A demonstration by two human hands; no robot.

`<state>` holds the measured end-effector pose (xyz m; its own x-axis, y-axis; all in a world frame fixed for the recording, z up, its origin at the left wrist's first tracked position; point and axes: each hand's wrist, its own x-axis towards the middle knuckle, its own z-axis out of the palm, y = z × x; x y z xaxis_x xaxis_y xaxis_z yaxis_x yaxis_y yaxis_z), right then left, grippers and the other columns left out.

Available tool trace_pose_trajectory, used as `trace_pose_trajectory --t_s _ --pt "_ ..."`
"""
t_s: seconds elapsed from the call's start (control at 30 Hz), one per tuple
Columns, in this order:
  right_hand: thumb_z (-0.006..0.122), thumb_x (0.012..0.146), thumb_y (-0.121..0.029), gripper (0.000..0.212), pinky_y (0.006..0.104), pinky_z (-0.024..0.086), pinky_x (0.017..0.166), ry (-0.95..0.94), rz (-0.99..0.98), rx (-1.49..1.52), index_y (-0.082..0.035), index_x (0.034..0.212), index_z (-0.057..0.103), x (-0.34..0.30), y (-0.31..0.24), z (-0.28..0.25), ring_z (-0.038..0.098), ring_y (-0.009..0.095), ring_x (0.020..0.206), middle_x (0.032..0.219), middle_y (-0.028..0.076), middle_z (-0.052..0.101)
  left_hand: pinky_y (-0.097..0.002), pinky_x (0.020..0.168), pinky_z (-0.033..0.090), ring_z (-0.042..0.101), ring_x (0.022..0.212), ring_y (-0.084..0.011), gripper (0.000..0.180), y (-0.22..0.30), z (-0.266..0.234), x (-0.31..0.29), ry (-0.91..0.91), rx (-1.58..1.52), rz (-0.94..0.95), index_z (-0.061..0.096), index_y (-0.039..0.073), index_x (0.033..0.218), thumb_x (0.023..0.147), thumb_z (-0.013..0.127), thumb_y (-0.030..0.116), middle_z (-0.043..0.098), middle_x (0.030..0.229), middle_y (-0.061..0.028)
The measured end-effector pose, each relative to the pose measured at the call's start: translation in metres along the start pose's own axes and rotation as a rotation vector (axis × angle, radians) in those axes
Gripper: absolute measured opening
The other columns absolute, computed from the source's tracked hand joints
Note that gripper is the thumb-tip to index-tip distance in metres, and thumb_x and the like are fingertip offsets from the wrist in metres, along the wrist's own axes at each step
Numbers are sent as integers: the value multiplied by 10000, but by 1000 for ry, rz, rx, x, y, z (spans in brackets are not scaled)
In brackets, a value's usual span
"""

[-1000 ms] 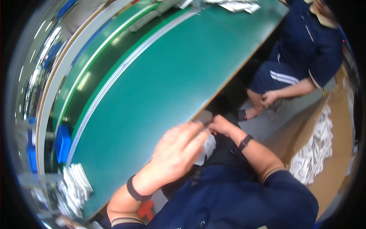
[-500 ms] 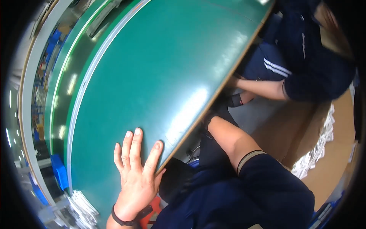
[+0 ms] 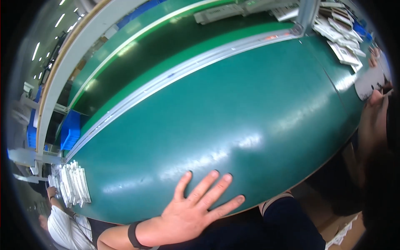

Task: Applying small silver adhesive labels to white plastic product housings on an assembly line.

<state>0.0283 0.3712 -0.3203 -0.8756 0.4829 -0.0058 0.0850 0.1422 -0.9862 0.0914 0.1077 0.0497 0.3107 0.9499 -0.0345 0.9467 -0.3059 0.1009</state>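
Resting the left hand (image 3: 185, 218) lightly and evenly, fingers spread wide and holding nothing, seems best on the green tabletop (image 3: 250, 108) directly beneath them, clear of the white packs (image 3: 75, 184) at its left end; right hand unseen, grip untellable.

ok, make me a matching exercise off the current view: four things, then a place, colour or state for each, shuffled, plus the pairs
Things
1. left hand
2. blue bin
3. tabletop
4. wristband

Places, colours, states
A. green
B. dark, being worn
C. spread out, palm down
D. by the left end of the metal rail

Pairs: 1-C; 2-D; 3-A; 4-B
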Motion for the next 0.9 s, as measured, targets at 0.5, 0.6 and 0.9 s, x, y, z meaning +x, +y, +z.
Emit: trace_pose_trajectory --t_s 0.5,0.6,0.9 --pt "619 845 -118 189 372 548 742 124 -121 -303 3 974 686 111 -73 -26 697 265 831 913 168 713 -606 1135 156 324 1412 -366 623 0 1 2 55 -84 -14 524 278 1389 791 696 252 364 1514 -197" --pt "615 848 -118 189 375 548 746 123 -140 -357 3 974 686 129 -82 -18 698 268 835 916 171 713 -625 1052 274 379 1378 -333 510 -5 -9 0 72 -120 60 547 252 1365 858 511 218 377 1511 -168" --pt "602 855 -118 191 383 548 759 330 14 -394 2 976 687 83 -53 -24 699 279 846 923 178 713 -618 1082 225 369 1384 -336 525 -8 -9 2 -9 -64 60 540 280 1373 853 532 210 376 1514 -163"
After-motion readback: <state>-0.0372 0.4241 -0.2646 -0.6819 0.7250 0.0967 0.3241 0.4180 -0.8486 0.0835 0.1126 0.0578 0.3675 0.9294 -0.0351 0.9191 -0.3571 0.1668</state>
